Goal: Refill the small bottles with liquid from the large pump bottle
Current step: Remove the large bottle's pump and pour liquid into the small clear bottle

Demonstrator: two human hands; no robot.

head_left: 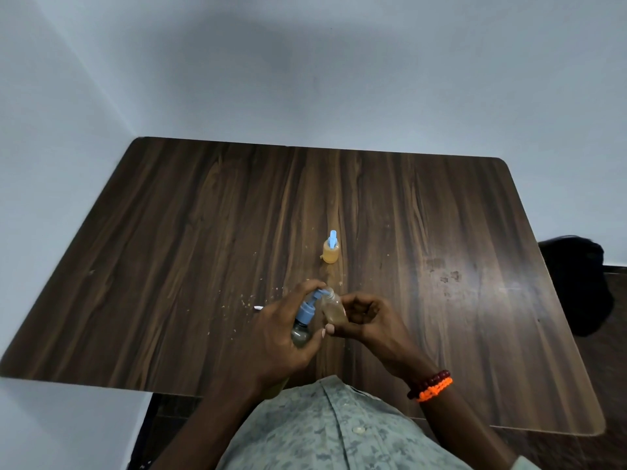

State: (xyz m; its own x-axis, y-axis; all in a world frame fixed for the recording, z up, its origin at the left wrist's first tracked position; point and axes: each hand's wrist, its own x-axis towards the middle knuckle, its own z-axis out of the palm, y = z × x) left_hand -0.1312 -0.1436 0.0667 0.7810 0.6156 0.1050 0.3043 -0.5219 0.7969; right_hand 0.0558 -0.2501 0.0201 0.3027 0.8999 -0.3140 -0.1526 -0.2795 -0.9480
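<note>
He is mid-refill: his left hand [271, 330] grips the large pump bottle [303, 329], nozzle at the mouth of the small bottle [334, 308] pinched in his right hand [368, 317]. Another small bottle, filled [330, 252], stands at twelve o'clock. Next comes a steady pump press, I'd judge.

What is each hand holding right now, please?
Left hand: grips the large blue-topped clear pump bottle.
Right hand: holds the small clear plastic bottle.
</note>
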